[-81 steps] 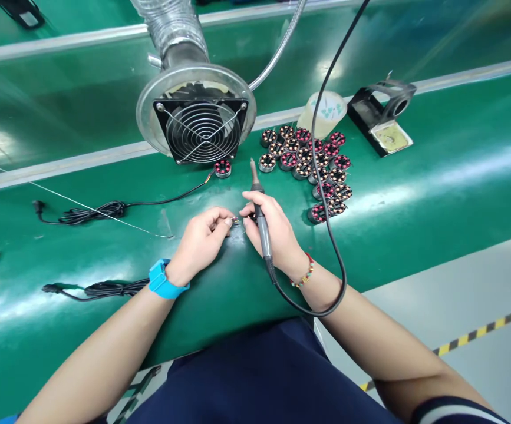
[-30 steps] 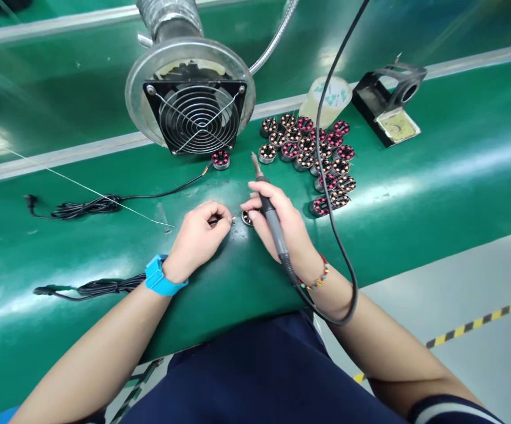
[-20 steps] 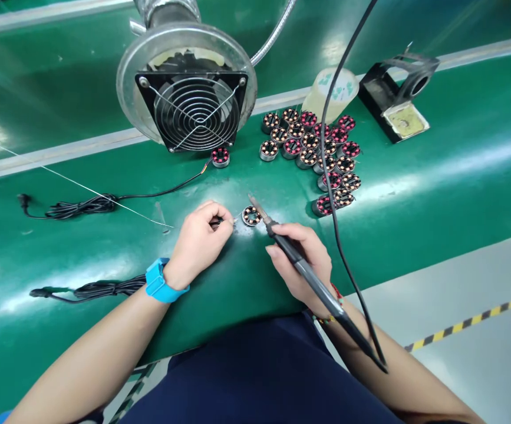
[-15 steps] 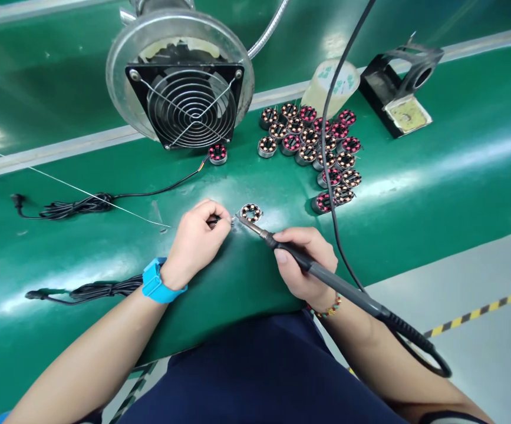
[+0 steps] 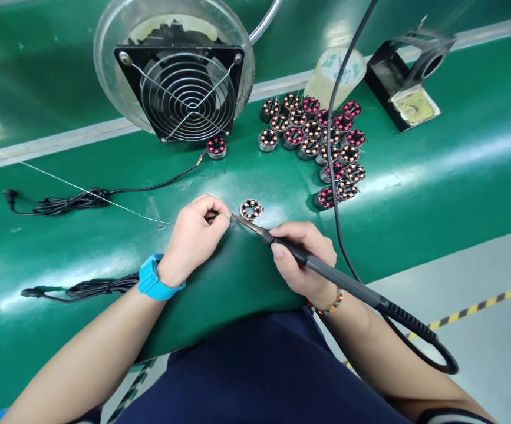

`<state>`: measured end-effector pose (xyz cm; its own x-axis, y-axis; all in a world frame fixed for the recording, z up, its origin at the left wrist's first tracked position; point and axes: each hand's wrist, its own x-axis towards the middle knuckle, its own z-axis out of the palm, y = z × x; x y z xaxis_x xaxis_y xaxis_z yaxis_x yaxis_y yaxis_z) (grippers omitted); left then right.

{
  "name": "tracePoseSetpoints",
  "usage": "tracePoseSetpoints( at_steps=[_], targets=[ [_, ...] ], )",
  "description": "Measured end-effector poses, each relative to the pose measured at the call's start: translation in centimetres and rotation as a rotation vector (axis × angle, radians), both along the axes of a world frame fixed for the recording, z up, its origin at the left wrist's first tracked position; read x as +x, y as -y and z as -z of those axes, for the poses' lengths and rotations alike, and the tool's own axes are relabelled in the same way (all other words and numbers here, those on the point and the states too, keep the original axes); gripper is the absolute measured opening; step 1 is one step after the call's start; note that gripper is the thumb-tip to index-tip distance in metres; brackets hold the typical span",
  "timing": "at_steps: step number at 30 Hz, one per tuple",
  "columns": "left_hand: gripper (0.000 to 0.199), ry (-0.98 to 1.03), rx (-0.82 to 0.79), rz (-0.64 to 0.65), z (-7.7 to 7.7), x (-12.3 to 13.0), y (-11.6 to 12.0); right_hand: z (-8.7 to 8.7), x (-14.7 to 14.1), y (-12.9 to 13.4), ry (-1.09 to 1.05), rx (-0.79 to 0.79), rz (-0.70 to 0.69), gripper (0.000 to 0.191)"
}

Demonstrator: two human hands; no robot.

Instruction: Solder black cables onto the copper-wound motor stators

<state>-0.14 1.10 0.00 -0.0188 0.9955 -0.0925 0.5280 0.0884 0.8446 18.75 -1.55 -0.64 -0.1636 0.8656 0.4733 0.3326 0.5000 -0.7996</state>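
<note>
My left hand (image 5: 200,232), a blue band at its wrist, rests low over the glossy green workbench (image 5: 237,277), thumb and forefinger pinched on a few thin dark wires (image 5: 211,218). Their fine ends poke out past my fingertips; they are too small to count. My right hand (image 5: 306,256) is wrapped around the grey and black pen-shaped soldering iron (image 5: 343,282), its metal tip slanting left to those wire ends. Whether tip and wire actually touch, I cannot tell.

Just beyond the tip, lying flat on the bench, is the small round metal ring with copper-coloured windings (image 5: 251,216). Neither hand holds it. A hair-thin strand seems to run from its left edge toward my left fingertips.

I judge the step in hand to be applying heat at the wire ends. The next move calls for a steady pinch on the left and a light, exact touch of the tip on the right, with my fingertips kept off the hot metal.

Ahead of me is a black square fan with a round wire grille (image 5: 192,106); below its lower right corner, a round part with magenta windings (image 5: 217,147) is joined to a long black cable (image 5: 149,189). At right stands a black metal iron stand with a yellowish sponge (image 5: 388,82).
</note>
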Motion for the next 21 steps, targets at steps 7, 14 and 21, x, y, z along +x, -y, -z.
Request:
tracePoseSetpoints(
  at_steps=[7,14,21],
  targets=[
    [0.011,-0.002,-0.011,-0.003,0.0,0.1,0.1,0.1,-0.1,0.0,-0.025,0.001,-0.017,0.013],
    [0.011,-0.003,-0.025,-0.006,-0.2,0.0,-0.1,0.5,-0.3,0.0,-0.021,0.007,0.044,0.019],
    [0.011,0.031,-0.034,0.008,-0.2,0.0,-0.2,-0.9,-0.7,-1.4,0.117,-0.153,-0.155,0.035]
  ],
)
